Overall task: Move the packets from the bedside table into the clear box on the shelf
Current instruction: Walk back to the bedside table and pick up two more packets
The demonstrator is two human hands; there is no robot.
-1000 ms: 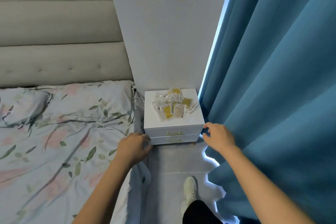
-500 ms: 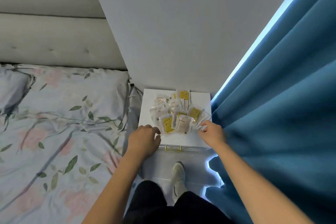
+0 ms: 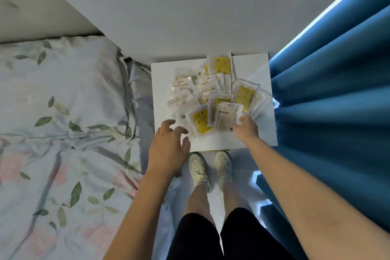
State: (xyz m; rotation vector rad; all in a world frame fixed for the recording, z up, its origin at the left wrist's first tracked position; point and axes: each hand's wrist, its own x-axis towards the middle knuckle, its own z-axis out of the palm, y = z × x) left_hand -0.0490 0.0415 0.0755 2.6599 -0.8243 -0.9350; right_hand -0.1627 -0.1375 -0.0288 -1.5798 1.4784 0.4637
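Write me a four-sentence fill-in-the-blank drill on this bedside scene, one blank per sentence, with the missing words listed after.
1. The packets lie in a heap on the white ____.
2. The right hand touches the heap at its near ____ corner.
3. The left hand hovers with spread fingers and holds ____.
4. Right of the table hangs a ____ curtain.

Missing words: table; right; nothing; blue
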